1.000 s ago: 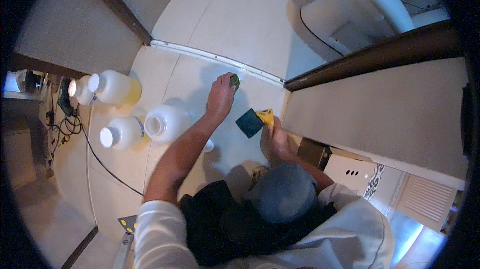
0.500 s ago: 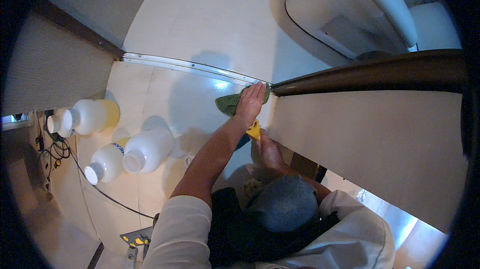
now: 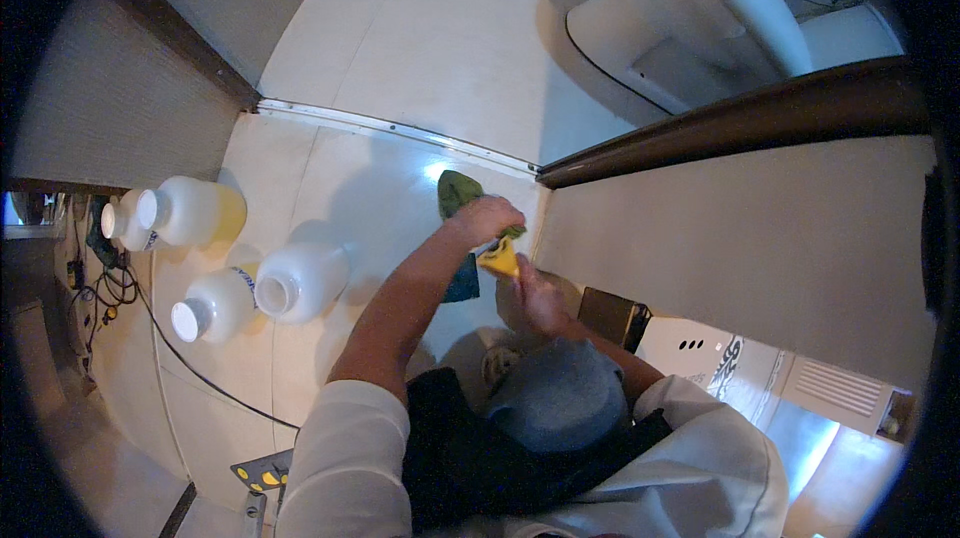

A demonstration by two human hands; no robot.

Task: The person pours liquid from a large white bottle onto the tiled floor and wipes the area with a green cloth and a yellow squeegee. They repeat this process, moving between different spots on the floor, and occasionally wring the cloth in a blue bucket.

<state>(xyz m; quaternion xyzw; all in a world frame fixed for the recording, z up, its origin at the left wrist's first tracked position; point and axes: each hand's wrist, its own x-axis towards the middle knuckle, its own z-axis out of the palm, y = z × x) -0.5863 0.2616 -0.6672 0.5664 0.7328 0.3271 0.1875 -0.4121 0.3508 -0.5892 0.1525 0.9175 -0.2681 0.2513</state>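
My left hand (image 3: 488, 220) is closed on a green cloth (image 3: 458, 192); one part of it spreads over the floor and another edge shows beyond my fingers. Just below, my right hand (image 3: 541, 302) grips a yellow hand scraper (image 3: 499, 258), its far end close to the cloth. I cannot tell whether the two touch. On the floor under my left forearm lies a dark teal pad (image 3: 463, 281). Both hands are near the floor, close to the corner where a metal threshold strip (image 3: 400, 130) meets the wall.
Several white wide-mouthed jugs (image 3: 303, 281) stand to the left, some with yellow liquid. A black cable (image 3: 215, 395) runs behind them. A white toilet (image 3: 690, 28) stands past the threshold. The wall panel (image 3: 740, 238) borders my right side. A yellow-spotted dark tool (image 3: 262, 475) lies at lower left.
My left hand has drawn back from the threshold corner toward the scraper, taking the cloth along. The cloth is bunched differently, and more of the teal pad shows. The view has shifted slightly.
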